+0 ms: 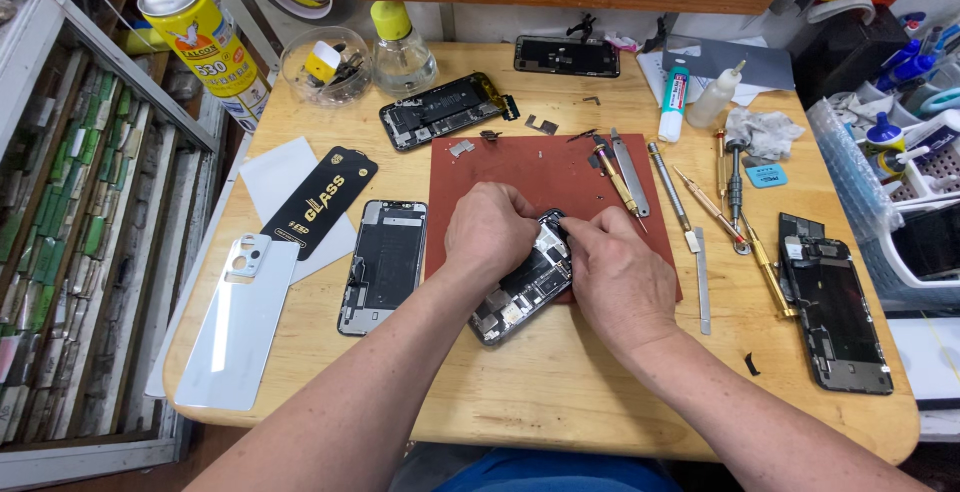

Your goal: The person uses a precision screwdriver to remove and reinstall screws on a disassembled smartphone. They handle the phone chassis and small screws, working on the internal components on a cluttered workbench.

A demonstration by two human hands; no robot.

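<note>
Two bare forearms, no sleeves, rings or watch, with blue clothing visible at the frame's bottom edge.

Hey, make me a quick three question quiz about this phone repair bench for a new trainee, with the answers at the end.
1. True or false: both hands are on the opened phone lying partly on the red work mat.
2. Which lies at the table's left edge? A) white back cover B) spray can C) crumpled cloth
3. Fill in: the screwdrivers lie to the ____ of the mat.

Key
1. True: left hand and right hand meet over it.
2. A, the white back cover.
3. Right.
</note>
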